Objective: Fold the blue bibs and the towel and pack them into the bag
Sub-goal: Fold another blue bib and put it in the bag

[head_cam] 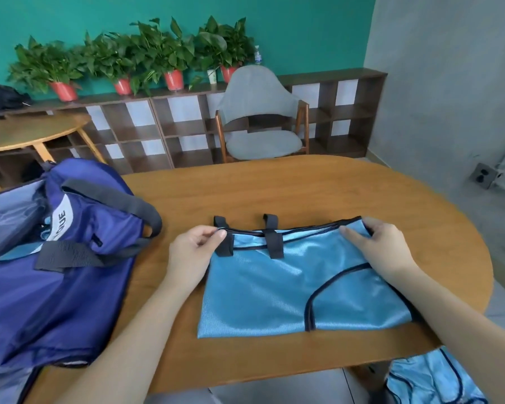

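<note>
The table point(318, 188) is a wooden oval spreading in front of me. On its left end lies my bag point(56, 287), dark blue, mouth gaping toward the far left, its black straps slumped across the top. In the middle of the table a bib point(260, 293) lies flat, light blue with dark trim, two black straps at its far edge. More bibs point(432, 380) sit in a heap below the table's near right edge. My left hand point(193, 252) pinches the bib's far left corner, thumb and forefinger closed on the trim just beside a strap. My right hand point(382, 246) grips the far right corner, fingers curled over the fabric's edge.
</note>
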`<action>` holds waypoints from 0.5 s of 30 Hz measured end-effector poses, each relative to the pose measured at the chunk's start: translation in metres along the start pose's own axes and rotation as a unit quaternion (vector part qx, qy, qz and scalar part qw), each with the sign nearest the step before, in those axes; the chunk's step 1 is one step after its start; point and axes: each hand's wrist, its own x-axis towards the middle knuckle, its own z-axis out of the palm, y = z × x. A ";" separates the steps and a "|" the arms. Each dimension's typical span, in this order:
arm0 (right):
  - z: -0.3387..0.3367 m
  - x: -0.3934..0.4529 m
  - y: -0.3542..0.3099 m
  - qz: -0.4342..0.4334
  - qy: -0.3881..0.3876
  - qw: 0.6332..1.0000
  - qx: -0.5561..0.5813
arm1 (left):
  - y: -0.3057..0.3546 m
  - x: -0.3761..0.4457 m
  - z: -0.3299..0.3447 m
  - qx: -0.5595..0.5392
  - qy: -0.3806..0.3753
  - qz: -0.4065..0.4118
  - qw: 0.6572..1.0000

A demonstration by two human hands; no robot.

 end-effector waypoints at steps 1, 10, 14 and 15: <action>0.000 0.000 0.000 -0.001 0.002 1.000 -0.010 | 0.001 -0.001 0.000 0.010 0.007 -0.002 1.000; -0.006 -0.012 -0.024 -0.012 0.002 0.999 -0.037 | 0.014 -0.013 -0.004 0.024 0.051 0.027 0.998; -0.001 -0.016 -0.047 -0.142 0.096 0.964 -0.204 | 0.022 -0.024 -0.007 0.000 0.055 0.066 0.996; 0.005 -0.018 -0.055 -0.183 0.097 0.950 -0.234 | 0.023 -0.026 -0.007 0.018 0.047 0.070 0.996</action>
